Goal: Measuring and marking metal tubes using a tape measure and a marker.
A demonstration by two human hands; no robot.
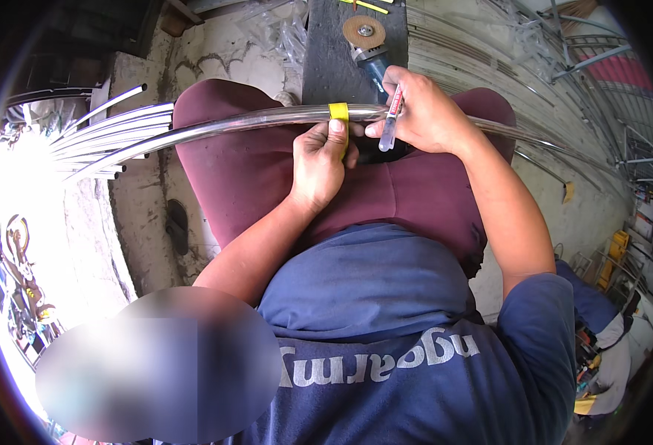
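Note:
A shiny metal pipe (260, 119) lies across my lap from side to side. A yellow strip (339, 111) is wrapped over it near the middle. My left hand (319, 165) is closed on this strip, its thumb pressing just below the pipe. To the right of it, my right hand (427, 111) holds a marker pen (392, 119) with a clear cap pointing down toward me. The fingers of that hand also reach the pipe, partly hiding it. Whether the strip is tape or a paper band I cannot tell.
Beyond the pipe, an angle grinder (369, 48) with a tan disc rests on a dark bench (326, 70). Several more pipes (130, 122) stick out at the left. Long rods (475, 55) lie on the floor at the far right. A dark sandal (177, 226) is at the left.

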